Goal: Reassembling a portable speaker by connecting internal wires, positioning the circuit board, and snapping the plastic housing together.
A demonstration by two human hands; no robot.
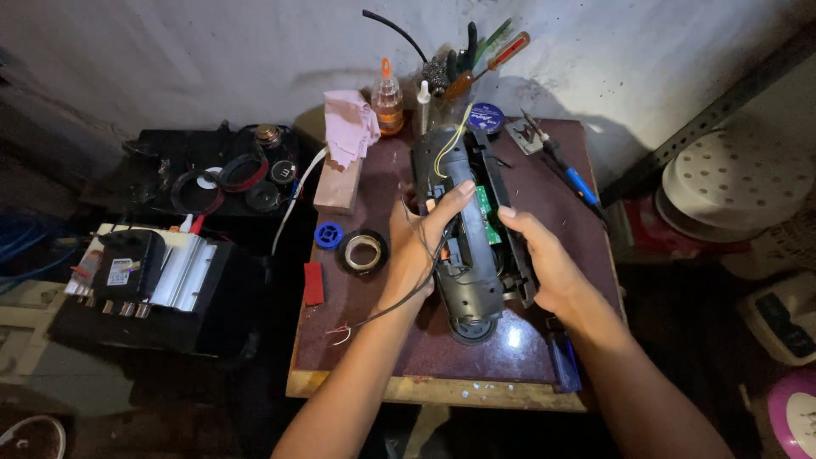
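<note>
A long black opened electronic device (463, 234) lies lengthwise on the small dark red table (365, 314), with a green circuit board and coloured wires showing inside. My left hand (421, 242) grips its left side, thumb reaching over the top. My right hand (544, 263) holds its right edge, fingers pressed against the casing. Thin loose wires (374, 316) trail from the device across my left wrist toward the table's front left.
A roll of black tape (363, 252), a blue spool (328, 235) and a red piece (314, 283) lie left of the device. Behind are a pink cloth on a wooden block (344, 140), an orange-capped bottle (388, 100), a jar of screwdrivers (463, 64) and a soldering iron (565, 166). Boxes of parts (149, 276) sit left.
</note>
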